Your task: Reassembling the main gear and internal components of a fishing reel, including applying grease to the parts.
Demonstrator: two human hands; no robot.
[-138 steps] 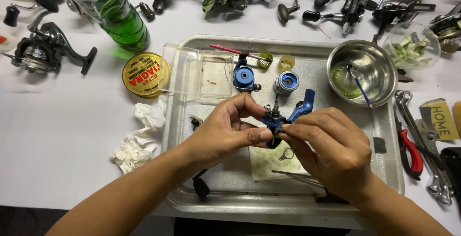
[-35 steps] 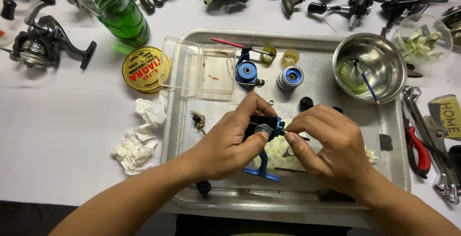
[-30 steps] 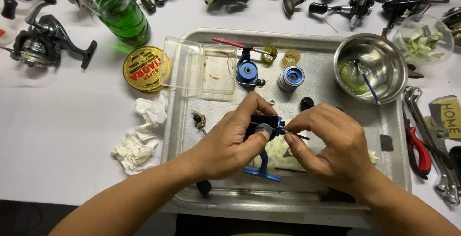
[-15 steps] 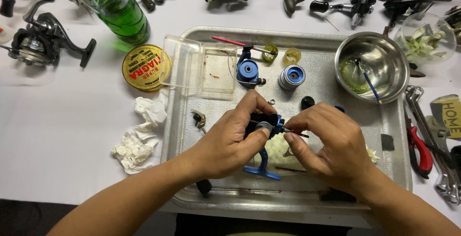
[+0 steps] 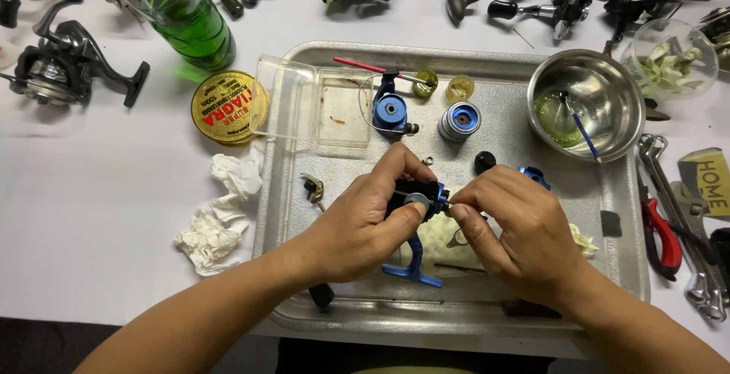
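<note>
Left hand (image 5: pixel 365 222) gripping blue reel body (image 5: pixel 417 225), right hand (image 5: pixel 517 229) pinching its end, round yellow tin (image 5: pixel 226 106) left.

Your left hand (image 5: pixel 357 225) and right hand (image 5: pixel 521 233): both bare, no gloves, no rings, no watch. Forearms bare up to frame edge, no sleeves showing. Nails short, unpainted.

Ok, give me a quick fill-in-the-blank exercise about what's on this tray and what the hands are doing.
1. The left hand grips a blue ____ body over the metal tray.
2. The right hand pinches at the body's ____ side.
3. The steel bowl sits in the tray's far ____ corner.
4. The bottle holds ____ liquid.

Missing words: reel; right; right; green
</note>
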